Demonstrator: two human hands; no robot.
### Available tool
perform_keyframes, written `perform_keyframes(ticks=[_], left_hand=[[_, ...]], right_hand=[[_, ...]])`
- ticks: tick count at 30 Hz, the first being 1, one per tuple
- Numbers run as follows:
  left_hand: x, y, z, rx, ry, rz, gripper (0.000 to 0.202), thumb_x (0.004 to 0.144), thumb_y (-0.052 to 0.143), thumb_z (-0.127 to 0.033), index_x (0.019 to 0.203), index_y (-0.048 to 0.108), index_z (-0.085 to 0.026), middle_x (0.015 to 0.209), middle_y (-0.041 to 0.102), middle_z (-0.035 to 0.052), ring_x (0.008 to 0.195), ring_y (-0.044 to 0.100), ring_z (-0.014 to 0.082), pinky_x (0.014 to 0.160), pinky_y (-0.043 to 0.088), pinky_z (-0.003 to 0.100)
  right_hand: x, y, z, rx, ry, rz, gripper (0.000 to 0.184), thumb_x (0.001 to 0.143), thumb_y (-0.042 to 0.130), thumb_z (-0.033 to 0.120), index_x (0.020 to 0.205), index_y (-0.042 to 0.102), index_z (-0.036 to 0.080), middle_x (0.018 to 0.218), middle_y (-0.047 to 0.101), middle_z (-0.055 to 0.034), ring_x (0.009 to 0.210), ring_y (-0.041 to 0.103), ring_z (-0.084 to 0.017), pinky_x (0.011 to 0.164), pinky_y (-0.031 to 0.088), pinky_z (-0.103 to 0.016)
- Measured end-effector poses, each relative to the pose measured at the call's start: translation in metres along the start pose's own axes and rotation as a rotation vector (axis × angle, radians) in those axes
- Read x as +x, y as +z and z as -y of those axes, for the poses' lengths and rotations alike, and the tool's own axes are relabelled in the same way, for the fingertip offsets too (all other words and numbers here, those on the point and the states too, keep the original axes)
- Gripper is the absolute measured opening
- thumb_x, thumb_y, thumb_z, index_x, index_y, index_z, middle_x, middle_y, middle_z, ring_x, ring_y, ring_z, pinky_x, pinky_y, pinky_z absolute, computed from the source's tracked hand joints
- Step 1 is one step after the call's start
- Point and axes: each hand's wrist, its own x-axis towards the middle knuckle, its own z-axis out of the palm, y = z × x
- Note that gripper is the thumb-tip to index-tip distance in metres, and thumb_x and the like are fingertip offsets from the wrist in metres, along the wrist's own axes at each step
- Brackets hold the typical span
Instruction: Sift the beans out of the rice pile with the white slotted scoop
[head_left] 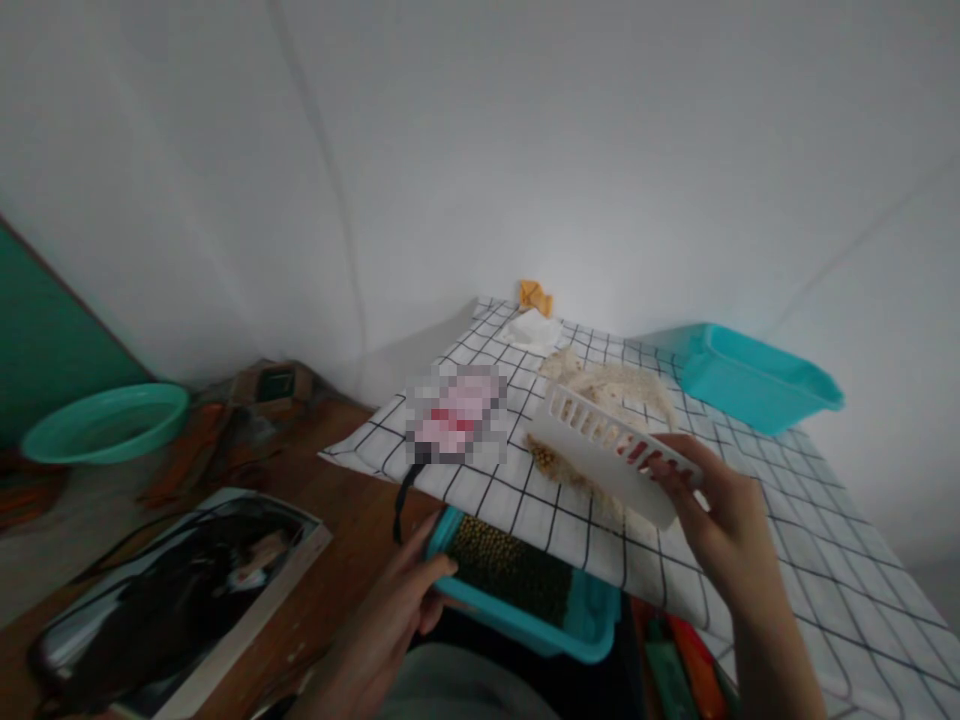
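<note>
My left hand (409, 600) grips the near left rim of a turquoise tray (592, 630) that holds dark green beans (510, 570), just below the table's front edge. My right hand (712, 500) is closed on a white slotted plastic basket (600, 445), held tilted above a pile of pale grains (611, 390) spread on the checked tablecloth (810, 560). Some yellowish beans (547, 462) lie under the basket's edge.
A second turquoise tray (757, 380) stands at the back right of the table. A white tissue (532, 328) and an orange object (535, 296) lie near the wall. A green basin (105, 420), clutter and a glossy magazine (180, 590) are on the left.
</note>
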Motion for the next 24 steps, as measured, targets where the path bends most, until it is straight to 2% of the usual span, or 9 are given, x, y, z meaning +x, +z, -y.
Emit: perform_keyframes(ticks=[4,6,9,11,14,17,21,24], left_hand=[[0.001,-0.001,-0.001,-0.007,-0.019,-0.057,0.059,0.059,0.077,-0.029,0.117,0.068,-0.022,0.064,0.056,-0.0062,0.056,0.047,0.0115,0.049,0.033,0.023],[-0.001,0.0,-0.001,-0.002,-0.019,-0.067,0.058,0.058,0.077,-0.029,0.115,0.069,-0.021,0.064,0.058,-0.0053,0.056,0.046,0.0113,0.048,0.032,0.022],[-0.003,0.001,-0.004,-0.002,-0.008,-0.064,0.054,0.059,0.077,-0.028,0.113,0.07,-0.021,0.061,0.056,-0.0056,0.053,0.044,0.0108,0.047,0.031,0.022],[-0.004,0.002,-0.006,-0.005,-0.012,-0.068,0.054,0.061,0.075,-0.025,0.115,0.07,-0.023,0.061,0.056,-0.0056,0.054,0.048,0.0119,0.046,0.031,0.021],[-0.004,0.002,-0.008,0.004,-0.034,-0.092,0.059,0.064,0.074,-0.023,0.123,0.067,-0.026,0.064,0.059,-0.0049,0.06,0.057,0.014,0.047,0.032,0.02],[-0.002,0.001,-0.007,0.014,-0.047,-0.107,0.061,0.064,0.075,-0.024,0.124,0.067,-0.025,0.064,0.06,-0.0055,0.055,0.054,0.0122,0.048,0.034,0.021],[-0.001,-0.001,-0.003,0.01,-0.029,-0.099,0.065,0.062,0.077,-0.028,0.126,0.066,-0.022,0.066,0.062,-0.0046,0.055,0.051,0.0117,0.049,0.035,0.022],[-0.002,0.0,-0.003,0.007,-0.034,-0.097,0.066,0.062,0.076,-0.028,0.127,0.065,-0.022,0.066,0.06,-0.005,0.056,0.052,0.0122,0.048,0.033,0.021]], right_hand=[[-0.007,-0.011,0.001,-0.007,-0.028,0.036,0.024,0.099,0.056,0.043,0.099,0.072,0.027,0.08,0.074,0.0024,0.061,0.063,-0.014,0.056,0.046,-0.022],[-0.008,-0.012,0.001,-0.008,-0.02,0.011,0.022,0.099,0.056,0.043,0.1,0.072,0.027,0.083,0.075,0.0021,0.065,0.065,-0.014,0.057,0.047,-0.022],[-0.005,-0.007,0.003,-0.026,-0.022,-0.045,0.023,0.098,0.057,0.043,0.099,0.073,0.026,0.081,0.075,0.0012,0.064,0.065,-0.015,0.056,0.047,-0.022],[-0.001,0.0,0.006,-0.031,-0.033,-0.05,0.025,0.098,0.056,0.043,0.098,0.073,0.025,0.08,0.075,0.0003,0.062,0.066,-0.015,0.055,0.047,-0.023],[0.005,0.011,0.01,-0.004,-0.053,-0.01,0.026,0.099,0.054,0.041,0.099,0.074,0.025,0.081,0.076,-0.0006,0.063,0.067,-0.016,0.057,0.049,-0.024],[0.006,0.016,0.011,0.051,-0.049,0.048,0.026,0.098,0.054,0.04,0.098,0.075,0.024,0.081,0.076,-0.001,0.064,0.068,-0.017,0.06,0.051,-0.025],[-0.001,0.01,0.006,0.112,-0.032,0.128,0.027,0.099,0.056,0.042,0.1,0.076,0.024,0.093,0.079,-0.0038,0.079,0.073,-0.02,0.069,0.054,-0.026],[-0.005,0.002,0.001,0.133,-0.04,0.157,0.025,0.099,0.057,0.041,0.1,0.076,0.025,0.093,0.078,-0.0026,0.085,0.074,-0.02,0.071,0.054,-0.025]])
